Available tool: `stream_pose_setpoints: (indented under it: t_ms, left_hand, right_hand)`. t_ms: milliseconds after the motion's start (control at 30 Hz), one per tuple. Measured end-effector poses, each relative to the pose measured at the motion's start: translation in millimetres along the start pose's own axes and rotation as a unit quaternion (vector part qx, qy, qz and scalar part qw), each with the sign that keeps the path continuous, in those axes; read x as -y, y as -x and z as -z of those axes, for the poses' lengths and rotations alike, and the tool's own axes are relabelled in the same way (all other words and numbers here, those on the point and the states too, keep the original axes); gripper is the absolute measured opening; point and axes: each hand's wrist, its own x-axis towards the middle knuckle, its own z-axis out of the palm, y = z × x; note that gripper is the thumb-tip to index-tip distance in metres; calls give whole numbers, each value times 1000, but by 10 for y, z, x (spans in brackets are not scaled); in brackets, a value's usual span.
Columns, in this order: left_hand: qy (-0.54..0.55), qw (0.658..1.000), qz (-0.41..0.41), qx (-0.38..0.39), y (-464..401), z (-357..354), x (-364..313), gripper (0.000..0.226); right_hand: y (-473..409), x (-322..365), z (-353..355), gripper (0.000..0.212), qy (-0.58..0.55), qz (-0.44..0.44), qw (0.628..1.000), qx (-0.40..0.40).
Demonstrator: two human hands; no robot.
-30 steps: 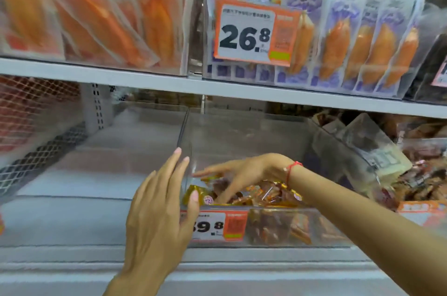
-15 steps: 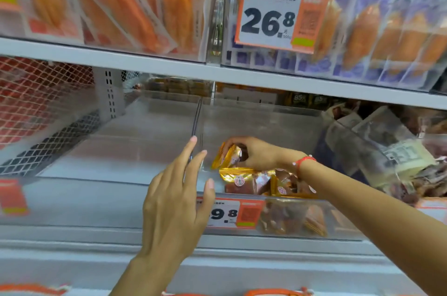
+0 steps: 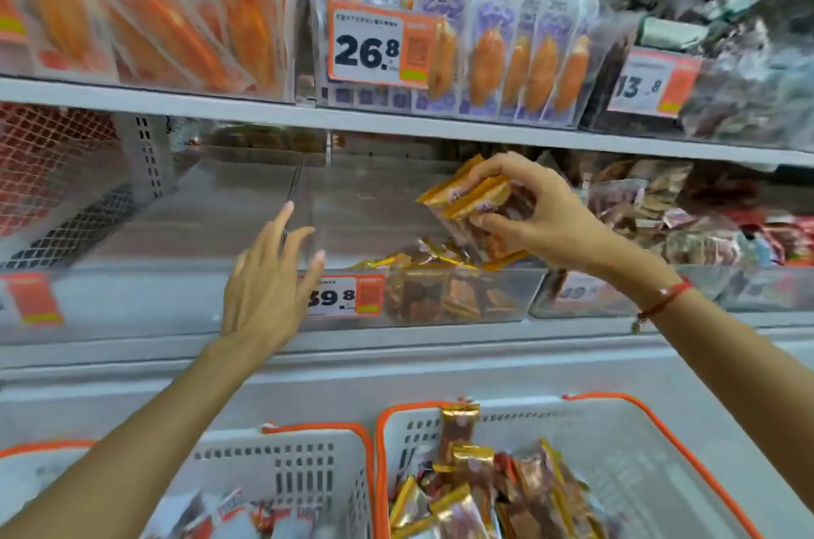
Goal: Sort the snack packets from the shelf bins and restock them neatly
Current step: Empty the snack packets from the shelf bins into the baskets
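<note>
Right hand (image 3: 544,214) grips gold-edged snack packets (image 3: 473,203) — brown, glossy.

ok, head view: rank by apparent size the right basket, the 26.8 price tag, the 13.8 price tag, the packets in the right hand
1. Right basket, by far the largest, though nearest the camera.
2. 26.8 price tag.
3. Packets in the right hand and the 13.8 price tag look alike; not ranked.

place: shop | evidence: price tags (image 3: 381,49), stocked shelves (image 3: 396,128), baskets (image 3: 616,428)
</note>
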Motion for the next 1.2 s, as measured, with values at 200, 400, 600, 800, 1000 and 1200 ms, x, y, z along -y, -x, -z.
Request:
stream_pose_setpoints:
  t_ms: [200, 400, 600, 800, 1000, 1200]
  left_hand:
    - [-45, 996, -67, -46, 33, 15, -190, 37]
    - [-12, 990, -135, -49, -108, 107, -438, 18]
    - [39, 994, -74, 76, -666, 65, -615, 22]
    - [6, 940, -66, 334, -1346, -543, -711, 53]
    - [3, 858, -59, 510, -1705, -1007, -773, 94]
    - [-7, 851, 19, 525, -1844, -1382, -585, 72]
  right_hand:
    - [1010, -103, -85, 29, 65, -59, 978, 188]
    - [1176, -298, -208, 40, 69, -130, 932, 330]
    - [288, -433, -54, 14, 33, -105, 974, 196]
    - [-690, -759, -45, 43, 236, -140, 912, 306]
    - [-973, -1957, -375, 90, 346, -232, 790, 450]
    - [-1138, -3054, -1001, 108, 207, -307, 800, 472]
